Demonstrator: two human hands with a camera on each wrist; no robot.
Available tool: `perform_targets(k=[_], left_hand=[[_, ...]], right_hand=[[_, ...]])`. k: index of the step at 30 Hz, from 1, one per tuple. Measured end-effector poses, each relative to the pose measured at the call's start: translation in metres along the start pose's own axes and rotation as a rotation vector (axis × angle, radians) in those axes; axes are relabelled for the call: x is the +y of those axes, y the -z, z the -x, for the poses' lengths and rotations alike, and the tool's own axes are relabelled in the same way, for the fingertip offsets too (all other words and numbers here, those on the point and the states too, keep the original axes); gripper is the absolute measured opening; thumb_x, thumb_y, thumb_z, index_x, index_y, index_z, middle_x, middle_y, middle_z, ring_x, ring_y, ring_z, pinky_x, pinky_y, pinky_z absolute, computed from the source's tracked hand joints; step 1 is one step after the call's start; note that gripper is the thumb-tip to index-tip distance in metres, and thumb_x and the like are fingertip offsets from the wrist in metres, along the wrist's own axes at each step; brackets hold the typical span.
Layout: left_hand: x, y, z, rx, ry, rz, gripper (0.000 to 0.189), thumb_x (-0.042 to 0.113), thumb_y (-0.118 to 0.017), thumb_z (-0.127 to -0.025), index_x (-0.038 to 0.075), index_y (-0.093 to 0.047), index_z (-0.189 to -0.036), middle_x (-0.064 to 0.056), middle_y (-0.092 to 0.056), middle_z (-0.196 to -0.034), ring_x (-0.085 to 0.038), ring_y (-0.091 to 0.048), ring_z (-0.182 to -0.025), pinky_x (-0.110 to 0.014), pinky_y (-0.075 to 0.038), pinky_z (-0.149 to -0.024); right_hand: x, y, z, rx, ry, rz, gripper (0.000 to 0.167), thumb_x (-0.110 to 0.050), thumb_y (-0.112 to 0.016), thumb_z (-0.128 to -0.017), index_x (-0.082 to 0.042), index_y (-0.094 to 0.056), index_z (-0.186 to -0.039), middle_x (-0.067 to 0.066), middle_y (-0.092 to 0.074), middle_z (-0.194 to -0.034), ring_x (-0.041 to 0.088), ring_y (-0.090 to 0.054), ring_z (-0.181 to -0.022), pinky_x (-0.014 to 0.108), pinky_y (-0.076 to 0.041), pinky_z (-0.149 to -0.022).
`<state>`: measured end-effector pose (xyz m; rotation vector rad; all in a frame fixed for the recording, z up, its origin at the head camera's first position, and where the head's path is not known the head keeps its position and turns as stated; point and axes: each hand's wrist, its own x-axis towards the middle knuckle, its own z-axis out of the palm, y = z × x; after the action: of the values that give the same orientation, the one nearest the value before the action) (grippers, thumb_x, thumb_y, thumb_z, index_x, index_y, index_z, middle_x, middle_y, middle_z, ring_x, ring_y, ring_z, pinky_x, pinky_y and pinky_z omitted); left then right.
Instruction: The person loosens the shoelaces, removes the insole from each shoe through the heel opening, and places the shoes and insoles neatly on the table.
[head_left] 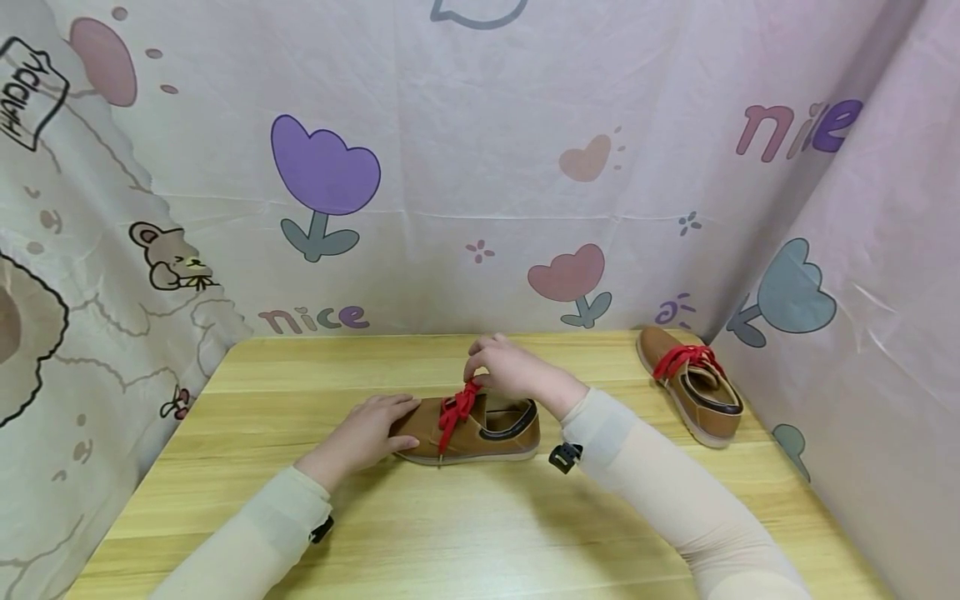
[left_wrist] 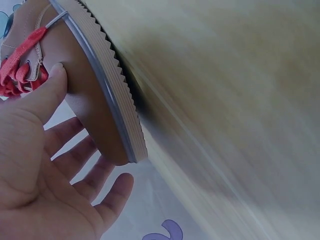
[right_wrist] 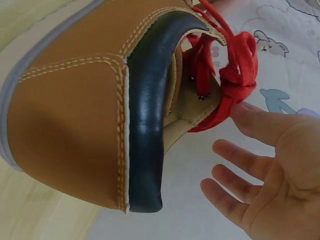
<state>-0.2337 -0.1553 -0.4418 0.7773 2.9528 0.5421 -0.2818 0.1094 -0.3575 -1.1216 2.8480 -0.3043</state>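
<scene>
A brown shoe [head_left: 498, 442] with a dark padded collar stands sole-down on the table, toe to the left. My left hand [head_left: 366, 437] grips its toe, thumb on the near side and fingers over the far side. The left wrist view shows that thumb [left_wrist: 52, 90] against the brown upper. Above the shoe's tongue, my right hand [head_left: 510, 367] pinches the red shoelace [head_left: 459, 408], which is tied in a bow. In the right wrist view the thumb touches the red lace knot [right_wrist: 237, 85]; the index fingertip is hidden behind it. The other right fingers are loosely bent, apart from the shoe.
A second brown shoe [head_left: 701, 400] with a tied red lace [head_left: 686, 358] stands at the table's back right. The wooden table [head_left: 465, 533] ends at a patterned cloth [head_left: 450, 167] behind it, with cloth on both sides too.
</scene>
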Motion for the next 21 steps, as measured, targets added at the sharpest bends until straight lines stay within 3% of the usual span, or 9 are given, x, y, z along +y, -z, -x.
perform_targets(k=[10, 15, 21], left_hand=[[-0.001, -0.002, 0.0, 0.002, -0.003, -0.004, 0.067, 0.04, -0.073, -0.091, 0.006, -0.053, -0.145, -0.017, -0.052, -0.146, -0.042, -0.046, -0.133, -0.063, -0.036, -0.107], [0.0, -0.001, 0.0, 0.005, -0.006, 0.0, 0.067, 0.04, -0.073, -0.091, 0.006, -0.053, -0.145, -0.017, -0.052, -0.146, -0.042, -0.047, -0.132, -0.063, -0.036, -0.107], [0.0, -0.001, 0.0, 0.004, -0.009, 0.001, 0.067, 0.039, -0.073, -0.091, 0.005, -0.054, -0.145, -0.018, -0.052, -0.146, -0.043, -0.046, -0.132, -0.063, -0.035, -0.107]], right_hand=[[0.002, 0.006, 0.002, 0.03, -0.024, -0.004, 0.006, -0.016, -0.068, -0.097, -0.017, -0.074, -0.096, 0.015, -0.057, -0.135, 0.035, -0.047, -0.124, 0.043, -0.043, -0.103], [0.006, 0.012, 0.001, 0.09, -0.004, -0.017, 0.005, -0.014, -0.069, -0.096, -0.015, -0.074, -0.095, 0.015, -0.059, -0.131, 0.036, -0.049, -0.12, 0.044, -0.042, -0.102], [0.016, 0.018, 0.0, 0.192, -0.048, -0.03, 0.006, -0.013, -0.069, -0.096, -0.012, -0.074, -0.096, 0.013, -0.061, -0.126, 0.034, -0.05, -0.116, 0.045, -0.042, -0.101]])
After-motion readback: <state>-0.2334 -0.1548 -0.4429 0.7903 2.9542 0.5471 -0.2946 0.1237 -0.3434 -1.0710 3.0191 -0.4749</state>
